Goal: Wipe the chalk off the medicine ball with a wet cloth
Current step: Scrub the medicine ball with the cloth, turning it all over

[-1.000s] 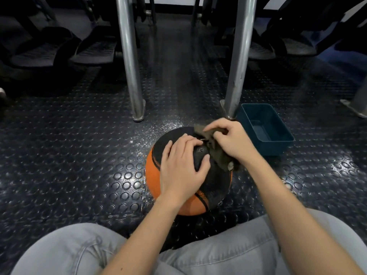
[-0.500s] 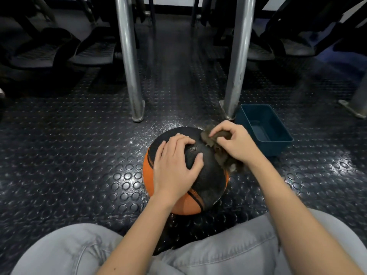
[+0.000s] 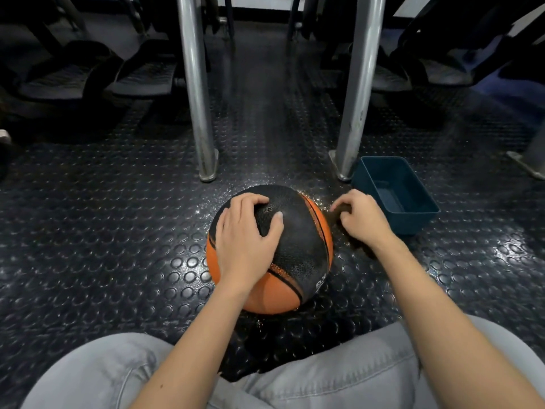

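While the left hand (image 3: 247,246) presses down on the ball (image 3: 298,231), the right hand (image 3: 364,218) has slid off the top and now sits by the ball's right side. A second ago the cloth (image 3: 334,216) was rubbing the top of the ball, just past the left fingers (image 3: 250,202). Now it is bunched up under the right fingers (image 3: 345,199), low by the ball's right edge and close to the floor (image 3: 118,246). I cannot tell if it touches the ball there.

The right fingers are curled tight round the cloth. The left fingers are spread out and lie flat on the ball, with the thumb stretched toward the right hand. They grip nothing. They only stop the ball from rolling.

The ball has turned a bit too. An orange strip now shows on the side next to the right fingers, where only black showed before. The black part between the two hands looks dark and wet, and I see no white chalk on it. So I think the top is wiped and a new side is coming up.

The blue tub (image 3: 413,222) stands just past the right knuckles. The hand could dip the cloth there, or rub the right side next. The part under the left palm and the part on the floor likely need wiping after that.
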`<action>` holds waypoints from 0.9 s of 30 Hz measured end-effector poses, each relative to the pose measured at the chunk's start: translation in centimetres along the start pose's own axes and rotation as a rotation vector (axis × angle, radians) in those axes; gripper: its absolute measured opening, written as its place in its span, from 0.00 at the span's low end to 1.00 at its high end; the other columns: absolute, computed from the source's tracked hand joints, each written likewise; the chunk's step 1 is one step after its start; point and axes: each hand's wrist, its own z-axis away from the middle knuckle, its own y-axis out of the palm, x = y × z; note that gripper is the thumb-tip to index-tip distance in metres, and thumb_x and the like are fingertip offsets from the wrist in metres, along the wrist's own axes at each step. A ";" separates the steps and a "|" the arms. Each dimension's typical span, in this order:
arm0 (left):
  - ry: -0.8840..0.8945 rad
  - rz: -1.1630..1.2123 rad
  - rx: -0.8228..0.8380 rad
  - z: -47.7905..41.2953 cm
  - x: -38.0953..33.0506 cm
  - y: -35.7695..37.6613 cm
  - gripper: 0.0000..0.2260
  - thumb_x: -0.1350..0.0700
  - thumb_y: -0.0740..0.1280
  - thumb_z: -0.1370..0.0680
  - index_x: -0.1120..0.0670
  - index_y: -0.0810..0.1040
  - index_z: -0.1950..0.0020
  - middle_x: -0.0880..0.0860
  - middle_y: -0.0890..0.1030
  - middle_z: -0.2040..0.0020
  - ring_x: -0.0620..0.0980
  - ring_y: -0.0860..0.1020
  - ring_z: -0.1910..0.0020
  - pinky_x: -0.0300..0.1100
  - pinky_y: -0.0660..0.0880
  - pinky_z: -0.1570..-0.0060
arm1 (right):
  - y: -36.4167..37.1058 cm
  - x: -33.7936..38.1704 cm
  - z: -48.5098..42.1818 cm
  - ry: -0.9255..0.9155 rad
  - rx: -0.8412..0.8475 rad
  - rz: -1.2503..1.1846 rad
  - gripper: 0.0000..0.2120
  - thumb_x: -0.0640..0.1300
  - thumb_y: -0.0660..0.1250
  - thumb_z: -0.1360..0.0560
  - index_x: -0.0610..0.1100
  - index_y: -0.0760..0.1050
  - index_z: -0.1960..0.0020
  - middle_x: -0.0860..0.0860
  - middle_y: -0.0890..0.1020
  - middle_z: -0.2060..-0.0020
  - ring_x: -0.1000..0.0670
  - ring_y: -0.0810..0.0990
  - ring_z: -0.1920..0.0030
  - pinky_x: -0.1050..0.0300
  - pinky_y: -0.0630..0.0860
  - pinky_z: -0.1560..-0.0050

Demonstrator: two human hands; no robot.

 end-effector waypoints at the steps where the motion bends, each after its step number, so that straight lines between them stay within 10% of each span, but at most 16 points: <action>1: -0.005 0.001 -0.008 0.0 0.0 0.0 0.13 0.45 0.63 0.24 0.50 0.74 0.43 0.38 0.67 0.47 0.40 0.69 0.45 0.43 0.62 0.35 | -0.3 0.3 -0.1 -0.012 -0.058 -0.049 0.18 0.29 0.59 0.30 0.51 0.76 0.60 0.51 0.76 0.52 0.46 0.74 0.44 0.54 0.70 0.42; 6: -0.091 0.059 0.012 -1.3 -0.1 0.1 0.12 0.48 0.68 0.25 0.50 0.76 0.44 0.39 0.69 0.47 0.41 0.71 0.45 0.49 0.64 0.34 | -0.7 5.9 1.9 -0.414 -0.106 -0.336 0.16 0.29 0.62 0.35 0.49 0.78 0.59 0.52 0.77 0.58 0.53 0.76 0.53 0.63 0.70 0.47; 13: -0.231 0.099 0.029 -3.4 -0.7 0.7 0.13 0.44 0.66 0.24 0.48 0.76 0.43 0.42 0.72 0.43 0.44 0.72 0.39 0.51 0.61 0.31 | -1.4 0.6 1.2 -0.038 -0.017 -0.018 0.18 0.30 0.62 0.30 0.54 0.76 0.61 0.52 0.75 0.56 0.46 0.74 0.47 0.53 0.71 0.43; 18: -0.324 0.117 -0.008 -4.3 -0.1 0.4 0.13 0.44 0.65 0.24 0.49 0.77 0.43 0.46 0.73 0.40 0.47 0.73 0.39 0.52 0.62 0.31 | -1.4 5.1 3.2 -0.426 -0.060 -0.354 0.17 0.28 0.62 0.37 0.48 0.78 0.59 0.52 0.77 0.58 0.52 0.76 0.53 0.64 0.69 0.46; 22: -0.371 0.109 0.016 -5.3 -0.1 0.3 0.14 0.43 0.64 0.23 0.49 0.76 0.42 0.47 0.72 0.38 0.49 0.72 0.38 0.52 0.61 0.31 | 0.5 1.2 2.2 -0.186 0.105 -0.113 0.19 0.26 0.62 0.34 0.50 0.76 0.64 0.54 0.72 0.58 0.49 0.74 0.49 0.54 0.71 0.44; 27: -0.405 0.107 0.000 -5.6 0.2 0.2 0.14 0.43 0.64 0.23 0.48 0.76 0.41 0.47 0.72 0.37 0.48 0.71 0.36 0.50 0.58 0.30 | -1.5 1.3 1.6 -0.094 -0.234 -0.122 0.17 0.27 0.63 0.33 0.49 0.78 0.60 0.52 0.75 0.56 0.51 0.75 0.50 0.66 0.68 0.48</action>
